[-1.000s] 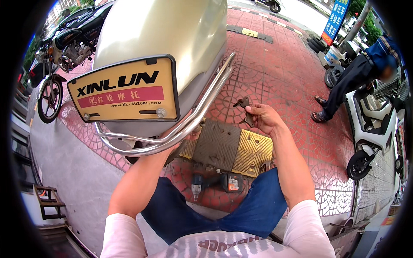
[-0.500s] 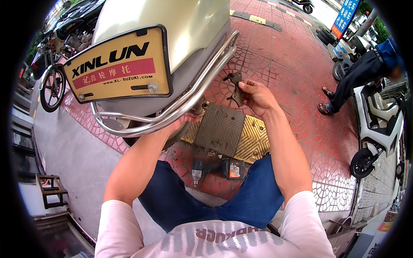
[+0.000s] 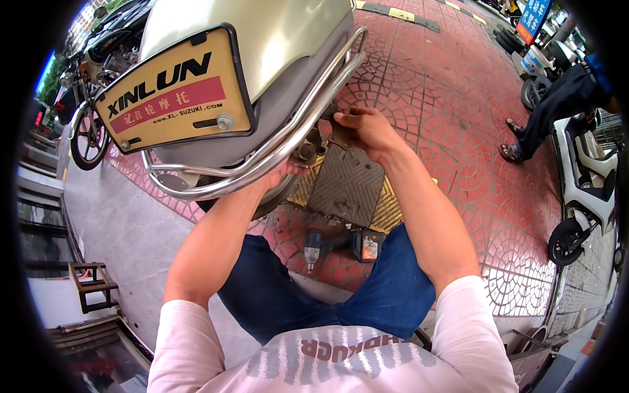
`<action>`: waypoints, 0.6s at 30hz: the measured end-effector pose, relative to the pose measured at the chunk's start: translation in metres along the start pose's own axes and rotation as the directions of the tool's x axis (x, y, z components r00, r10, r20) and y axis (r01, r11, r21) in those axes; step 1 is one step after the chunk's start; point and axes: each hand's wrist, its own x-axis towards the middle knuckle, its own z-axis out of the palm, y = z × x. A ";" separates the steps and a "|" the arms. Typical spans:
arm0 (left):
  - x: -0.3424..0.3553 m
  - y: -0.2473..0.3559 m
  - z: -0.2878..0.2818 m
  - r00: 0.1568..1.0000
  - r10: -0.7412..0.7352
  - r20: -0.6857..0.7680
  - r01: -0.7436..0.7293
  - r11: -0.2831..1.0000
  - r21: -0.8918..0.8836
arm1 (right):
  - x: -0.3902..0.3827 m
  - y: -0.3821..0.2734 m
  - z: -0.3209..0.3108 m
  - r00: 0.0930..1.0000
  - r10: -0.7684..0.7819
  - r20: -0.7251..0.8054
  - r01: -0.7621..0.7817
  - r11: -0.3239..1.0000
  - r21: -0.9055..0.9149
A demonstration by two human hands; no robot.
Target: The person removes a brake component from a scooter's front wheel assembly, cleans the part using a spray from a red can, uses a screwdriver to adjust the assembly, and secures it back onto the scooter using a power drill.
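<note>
Beside the rear wheel (image 3: 270,202) of a pale gold scooter (image 3: 282,46), my two hands are close together under its chrome rail (image 3: 246,182). My left hand (image 3: 283,173), partly hidden by the rail, is closed around a greasy metal part (image 3: 305,154) that looks like a brake caliper. From the right, my right hand (image 3: 372,136) pinches a dark metal bracket (image 3: 339,135) between thumb and fingers. The bracket is right next to the caliper; I cannot tell whether they touch.
A black-and-yellow ramp (image 3: 347,187) lies on the red paving below my hands. A power drill (image 3: 312,249) and a battery pack (image 3: 368,245) rest between my knees. At right, a person in dark trousers (image 3: 547,108) stands by a white scooter (image 3: 586,173). A motorcycle (image 3: 88,131) is parked left.
My right hand has brought the bracket left, from out over the paving to beside the caliper. My left hand stays under the rail. The view has shifted slightly.
</note>
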 end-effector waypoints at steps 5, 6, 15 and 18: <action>0.001 0.000 -0.001 1.000 -0.015 -0.003 0.015 1.000 0.018 | 0.005 0.003 0.005 1.000 -0.007 -0.022 0.007 1.000 0.005; 0.000 0.001 0.001 1.000 -0.013 -0.007 0.013 1.000 0.018 | 0.007 0.004 0.005 1.000 -0.010 -0.022 0.010 1.000 0.008; -0.001 0.003 0.003 1.000 0.015 0.004 -0.015 1.000 0.025 | 0.006 0.004 0.009 0.998 0.016 -0.060 -0.018 0.999 -0.035; 0.006 -0.005 -0.006 1.000 0.014 0.005 -0.014 1.000 0.008 | 0.007 0.004 0.009 0.998 0.024 -0.066 -0.026 0.999 -0.029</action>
